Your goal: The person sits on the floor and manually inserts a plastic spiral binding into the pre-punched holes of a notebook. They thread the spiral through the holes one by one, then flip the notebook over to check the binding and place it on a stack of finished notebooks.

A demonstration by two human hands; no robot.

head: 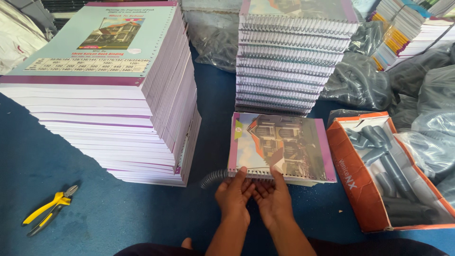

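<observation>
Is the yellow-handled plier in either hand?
No, the pliers lie on the blue floor at left, while both hands touch the notebook's punched edge.

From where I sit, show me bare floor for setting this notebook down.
Widest bare blue floor: between the yellow pliers, the tall unbound stack and your left hand. A narrow strip runs between that stack and the spiral-bound stack. Right is crowded: orange box, grey bags.
</observation>
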